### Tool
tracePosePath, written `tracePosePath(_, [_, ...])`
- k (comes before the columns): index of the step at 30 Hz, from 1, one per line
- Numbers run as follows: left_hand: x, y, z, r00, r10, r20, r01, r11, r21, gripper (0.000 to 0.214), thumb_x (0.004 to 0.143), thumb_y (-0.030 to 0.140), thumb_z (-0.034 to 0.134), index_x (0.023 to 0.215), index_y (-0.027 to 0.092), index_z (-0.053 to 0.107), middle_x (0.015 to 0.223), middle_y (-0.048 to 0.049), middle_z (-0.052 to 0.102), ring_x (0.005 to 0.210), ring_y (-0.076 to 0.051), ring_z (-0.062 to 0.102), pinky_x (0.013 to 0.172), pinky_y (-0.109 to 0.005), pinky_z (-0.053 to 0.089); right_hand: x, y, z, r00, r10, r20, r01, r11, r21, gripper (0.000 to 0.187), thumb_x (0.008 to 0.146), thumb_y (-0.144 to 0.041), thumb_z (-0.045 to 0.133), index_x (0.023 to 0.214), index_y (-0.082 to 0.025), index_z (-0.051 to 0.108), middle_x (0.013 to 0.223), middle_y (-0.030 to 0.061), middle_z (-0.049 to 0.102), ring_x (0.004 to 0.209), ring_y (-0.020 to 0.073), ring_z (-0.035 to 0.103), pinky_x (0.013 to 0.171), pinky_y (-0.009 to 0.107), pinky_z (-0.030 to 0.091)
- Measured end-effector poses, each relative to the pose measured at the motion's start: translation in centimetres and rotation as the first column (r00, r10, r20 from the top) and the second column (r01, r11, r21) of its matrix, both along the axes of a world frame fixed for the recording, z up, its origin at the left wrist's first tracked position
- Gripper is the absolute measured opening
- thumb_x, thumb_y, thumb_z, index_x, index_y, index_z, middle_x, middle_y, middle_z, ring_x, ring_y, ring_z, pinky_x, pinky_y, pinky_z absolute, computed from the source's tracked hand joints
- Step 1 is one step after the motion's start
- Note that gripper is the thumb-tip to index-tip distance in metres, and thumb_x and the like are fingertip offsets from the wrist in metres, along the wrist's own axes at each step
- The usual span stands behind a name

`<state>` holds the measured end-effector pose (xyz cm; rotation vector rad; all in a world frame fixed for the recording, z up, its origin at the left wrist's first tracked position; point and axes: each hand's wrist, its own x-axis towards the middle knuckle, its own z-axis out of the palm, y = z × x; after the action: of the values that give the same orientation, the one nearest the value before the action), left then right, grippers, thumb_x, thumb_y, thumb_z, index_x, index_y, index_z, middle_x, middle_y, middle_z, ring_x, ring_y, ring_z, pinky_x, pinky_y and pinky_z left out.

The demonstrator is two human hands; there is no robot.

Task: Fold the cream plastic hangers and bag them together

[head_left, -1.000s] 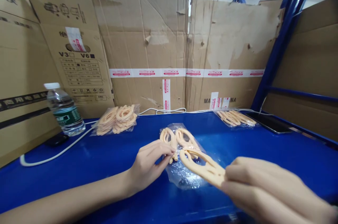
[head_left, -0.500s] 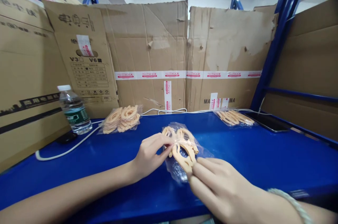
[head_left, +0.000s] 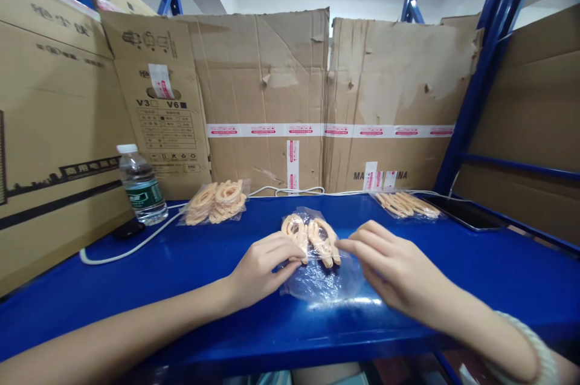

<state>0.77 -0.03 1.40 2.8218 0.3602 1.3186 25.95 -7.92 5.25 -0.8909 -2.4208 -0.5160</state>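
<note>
A clear plastic bag (head_left: pixel 317 285) lies in front of me, with flat, pale wooden-looking cutouts with oval holes in two stacks, a left stack (head_left: pixel 293 226) and a right stack (head_left: pixel 322 240). My left hand (head_left: pixel 263 264) is closed, thumb and fingers pinching the bag's film by the lower end of the left stack. My right hand (head_left: pixel 394 261) is at the right stack, its fingers stretched out and the index fingertip at that stack's right edge. Its thumb is partly hidden.
At the back left is a bagged pile of similar cutouts (head_left: pixel 215 202), beside a water bottle (head_left: pixel 142 188). Another bag of cutouts (head_left: pixel 405 205) and a dark phone-like slab (head_left: pixel 469 213) lie back right. A white cable (head_left: pixel 122 257) crosses the blue tabletop (head_left: pixel 190 276). Cardboard (head_left: pixel 267 95) walls the back.
The cutout that my right hand gripped now lies with the right stack in the bag. My right hand has let go of it and moved up and slightly right. My left hand stays at the bag.
</note>
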Motion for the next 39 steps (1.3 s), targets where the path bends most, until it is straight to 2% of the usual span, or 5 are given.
tracePosePath(5, [-0.7, -0.3, 0.5, 0.992, -0.062, -0.106, 0.054, 0.995, -0.081, 0.017, 0.092, 0.012, 0.053, 0.104, 0.016, 0.065, 0.092, -0.0064, 0.073, 0.088, -0.019, 0.065, 0.085, -0.037, 0.05, 4.7, 0.9, -0.6, 0.999, -0.027, -0.025, 0.012, 0.886, -0.463, 0.067, 0.08, -0.01, 0.059, 0.141, -0.024, 0.038, 0.134, 0.0086, 0.048, 0.123, 0.0212, 0.047, 0.104, 0.039, 0.043])
tracePosePath(12, [-2.4, -0.7, 1.0, 0.954, -0.104, -0.28, 0.065, 0.987, -0.144, 0.066, 0.074, 0.046, 0.075, 0.128, 0.016, 0.053, 0.114, -0.0138, 0.067, 0.109, -0.031, 0.054, 0.096, -0.049, 0.045, 4.0, 2.4, -2.2, 0.986, -0.007, -0.166, -0.074, 0.875, -0.479, 0.045, 0.083, -0.038, 0.07, 0.122, -0.023, 0.054, 0.123, 0.0089, 0.052, 0.115, 0.0226, 0.051, 0.098, 0.036, 0.045])
tracePosePath(19, [-1.7, -0.7, -0.5, 0.989, -0.056, -0.14, 0.028, 0.98, -0.196, 0.018, 0.092, 0.013, 0.055, 0.105, 0.018, 0.067, 0.095, -0.0067, 0.073, 0.088, -0.019, 0.061, 0.081, -0.032, 0.049, 2.8, 2.9, -2.7, 0.942, 0.008, -0.335, -0.172, 0.871, -0.461, 0.022, 0.098, -0.031, 0.047, 0.083, -0.019, 0.06, 0.084, 0.0038, 0.06, 0.079, 0.0154, 0.055, 0.073, 0.027, 0.044])
tracePosePath(31, [-0.7, -0.7, -0.5, 0.964, 0.261, 0.043, -0.165, 0.722, -0.672, 0.015, 0.09, 0.026, 0.052, 0.088, 0.018, 0.064, 0.082, -0.0029, 0.07, 0.077, -0.019, 0.069, 0.074, -0.029, 0.053, 1.8, 6.6, -4.1, 0.7, -0.452, -0.553, -0.29, 0.528, -0.798, 0.034, 0.077, -0.044, 0.057, 0.057, -0.017, 0.054, 0.055, 0.0027, 0.063, 0.049, 0.011, 0.051, 0.051, 0.024, 0.039])
tracePosePath(39, [-0.2, 0.5, -0.4, 0.941, 0.333, 0.052, -0.183, 0.634, -0.751, 0.013, 0.08, 0.031, 0.056, 0.077, 0.019, 0.056, 0.069, 0.0011, 0.058, 0.06, -0.014, 0.059, 0.056, -0.024, 0.047, 1.3, 6.7, -5.0, 0.64, -0.514, -0.571, -0.286, 0.531, -0.798, 0.014, 0.063, -0.024, 0.054, 0.068, -0.023, 0.04, 0.049, -0.0037, 0.061, 0.041, 0.0115, 0.053, 0.042, 0.021, 0.04])
